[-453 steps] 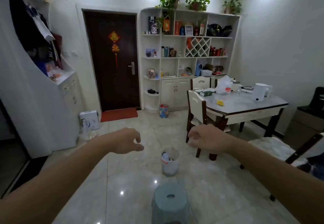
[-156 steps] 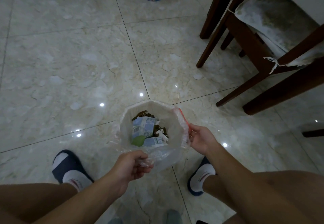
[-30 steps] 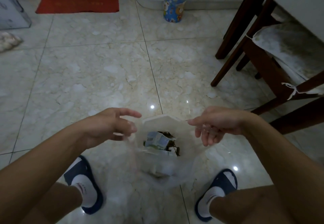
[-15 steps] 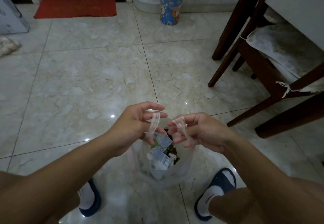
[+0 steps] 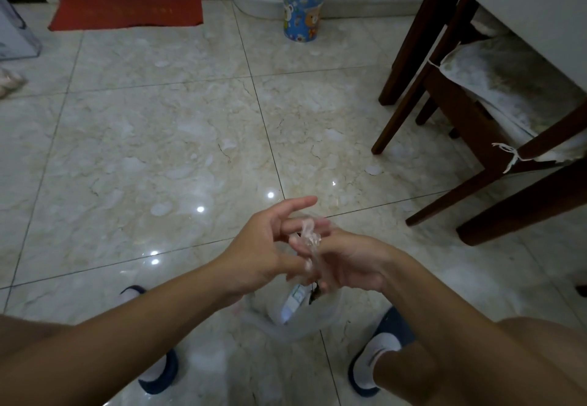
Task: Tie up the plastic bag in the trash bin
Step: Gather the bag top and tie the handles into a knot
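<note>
A clear plastic bag [image 5: 309,316] with cartons and scraps inside sits in a small white trash bin [image 5: 330,316] on the floor between my feet. Its two gathered ends [image 5: 309,237] rise in a twisted bunch between my hands. My left hand [image 5: 263,246] pinches the bunch from the left, index finger stretched out. My right hand [image 5: 346,262] grips it from the right, touching the left hand. The hands hide most of the bin.
A dark wooden chair [image 5: 476,113] with a pale cushion stands close on the right. A blue cartoon-print bin [image 5: 303,8] sits by the white cabinet at the back, a red doormat [image 5: 127,8] to its left. Marble floor tiles [image 5: 158,151] stretch ahead.
My hands have come together over the bin. The two bag ends, held apart half a second ago, are now crossed and bunched between my fingers.
</note>
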